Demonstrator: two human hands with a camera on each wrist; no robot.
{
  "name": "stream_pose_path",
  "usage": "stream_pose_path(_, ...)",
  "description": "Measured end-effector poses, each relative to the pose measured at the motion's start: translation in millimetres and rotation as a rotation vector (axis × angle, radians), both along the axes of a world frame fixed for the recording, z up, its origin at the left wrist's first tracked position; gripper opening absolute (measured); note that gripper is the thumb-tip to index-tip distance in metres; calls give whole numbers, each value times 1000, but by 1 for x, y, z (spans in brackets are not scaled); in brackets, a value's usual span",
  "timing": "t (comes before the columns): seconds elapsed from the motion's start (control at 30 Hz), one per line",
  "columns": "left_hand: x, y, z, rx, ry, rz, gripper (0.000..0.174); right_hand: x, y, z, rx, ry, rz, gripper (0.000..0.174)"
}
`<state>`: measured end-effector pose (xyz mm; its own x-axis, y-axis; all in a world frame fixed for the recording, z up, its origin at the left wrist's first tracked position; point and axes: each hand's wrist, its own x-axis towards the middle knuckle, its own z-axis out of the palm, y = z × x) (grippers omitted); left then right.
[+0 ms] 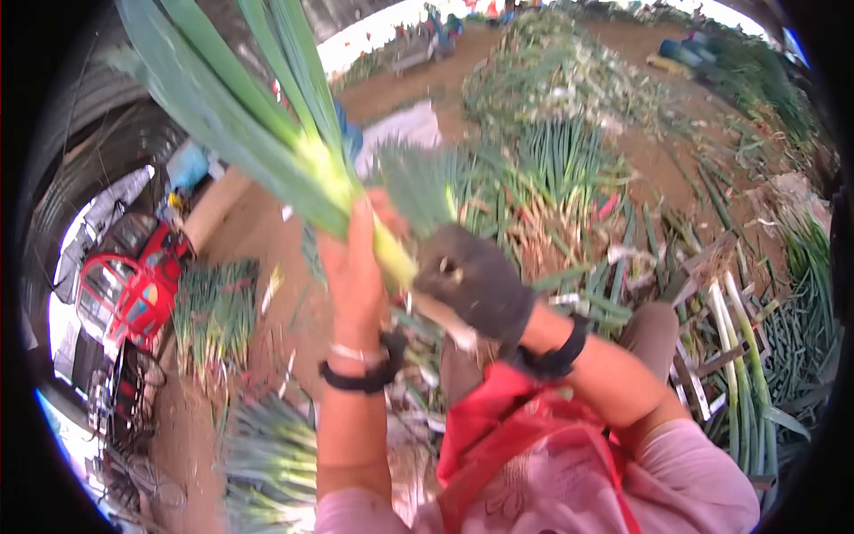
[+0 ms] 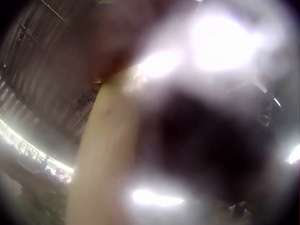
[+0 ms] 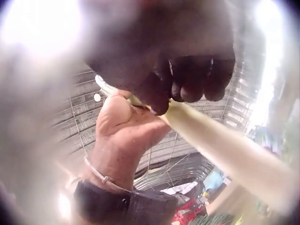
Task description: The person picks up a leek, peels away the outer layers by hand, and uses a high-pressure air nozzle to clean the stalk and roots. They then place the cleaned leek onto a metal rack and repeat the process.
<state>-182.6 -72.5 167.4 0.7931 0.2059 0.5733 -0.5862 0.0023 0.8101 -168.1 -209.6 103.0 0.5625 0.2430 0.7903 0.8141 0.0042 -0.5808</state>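
A leek (image 1: 325, 169) with broad green leaves slants across the head view, its leaves toward the upper left and its pale stem toward my lap. My bare left hand (image 1: 353, 258) grips it just below where the leaves fan out. Lower on the stem, my right hand (image 1: 476, 280), in a dark glove worn through at a spot on the back, has its fingers curled against the leek. In the right wrist view the gloved fingertips (image 3: 190, 91) are at the pale stem (image 3: 225, 145), close beside the left hand (image 3: 124, 122). Blur hides most of the left wrist view around the stem (image 2: 103, 150).
Bundled leeks (image 1: 213, 311) lie on the dirt floor at left, near a red toy car (image 1: 147, 276). More leeks (image 1: 565, 169) stand ahead, before a heap of leaf trimmings (image 1: 569, 80). Long leeks (image 1: 738, 365) rest across a low frame at right.
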Motion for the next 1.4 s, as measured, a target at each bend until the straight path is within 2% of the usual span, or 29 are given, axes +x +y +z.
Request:
stream_pose_path(0.03, 7, 7, -1, 19, -38, 72, 27, 0, -4, -5, 69, -37, 89, 15)
stream_pose_path(0.1, 15, 20, 2, 33, -95, 100, 28, -12, -22, -11, 151, 417, 477, 15)
stream_pose_path(0.2, 25, 53, 2, -18, -82, 115, 28, -17, -54, -35, -46, 518, 331, 16)
stream_pose_path(0.27, 29, 74, 0, -69, -133, 84, 25, -27, -69, -52, -237, 521, 112, 18)
stream_pose_path(0.3, 28, 80, -3, -55, -55, 148, 22, -27, -73, -67, -370, 479, -2, 19)
stream_pose_path(0.33, 28, 84, -1, -35, -2, 232, 19, -27, -72, -83, -391, 517, -24, 19)
stream_pose_path(0.37, 24, 77, -2, -92, -53, 235, 20, -24, -66, -99, -411, 541, -38, 19)
stream_pose_path(0.43, 26, 66, -3, -164, -96, 242, 27, -15, -47, -121, -422, 411, -96, 18)
stream_pose_path(0.57, 30, 64, -1, -202, -178, 327, 24, -12, -28, -99, -593, 321, -115, 20)
stream_pose_path(0.63, 25, 75, 8, -173, -137, 340, 20, -10, -28, -98, -936, 368, -84, 19)
stream_pose_path(0.67, 24, 82, 8, -149, -79, 342, 17, -6, -31, -119, -889, 222, -93, 17)
stream_pose_path(0.7, 28, 100, 7, -160, -124, 289, 10, -10, -40, -132, -770, 155, -54, 17)
stream_pose_path(0.73, 32, 112, 11, -285, -133, 221, 8, -19, -51, -132, -735, 222, -36, 16)
stream_pose_path(0.77, 34, 131, 19, -246, -93, 222, 10, -29, -60, -128, -697, 283, -20, 16)
stream_pose_path(0.83, 30, 126, 18, -402, 21, 282, 9, -37, -79, -113, -668, 355, -20, 17)
stream_pose_path(0.87, 35, 130, 10, -400, 46, 259, 9, -44, -85, -111, -623, 383, 16, 19)
stream_pose_path(0.9, 42, 136, 0, -411, 55, 322, 11, -49, -96, -117, -619, 395, -3, 19)
stream_pose_path(0.97, 54, 174, -8, -454, 109, 408, 19, -61, -132, -142, -1015, 457, 6, 24)
stream_pose_path(1.0, 54, 195, -7, -470, 95, 400, 18, -74, -162, -176, -1003, 390, 39, 23)
stream_pose_path(1.07, 48, 208, 9, -476, 33, 393, 19, -69, -170, -184, -968, 282, 81, 26)
stream_pose_path(1.13, 43, 195, 18, -471, 8, 380, 20, -72, -160, -141, -1037, 511, 81, 35)
stream_pose_path(1.2, 52, 180, 23, -499, 22, 386, 24, -51, -159, -156, -752, 128, -27, 55)
stream_pose_path(1.23, 56, 179, 23, -524, 20, 356, 26, -43, -154, -138, -796, 376, -132, 61)
stream_pose_path(1.27, 58, 172, 25, -562, 44, 341, 25, -37, -149, -114, -765, 414, -265, 54)
stream_pose_path(1.3, 59, 165, 29, -598, 67, 334, 25, -29, -148, -120, -538, 476, -254, 53)
stream_pose_path(1.33, 61, 160, 30, -599, 77, 354, 25, -28, -140, -105, -316, 659, -179, 53)
stream_pose_path(1.37, 66, 155, 31, -600, 82, 370, 25, -22, -136, -98, -252, 692, -130, 57)
stream_pose_path(1.4, 70, 155, 28, -598, 64, 329, 25, -23, -126, -90, -70, 768, -40, 63)
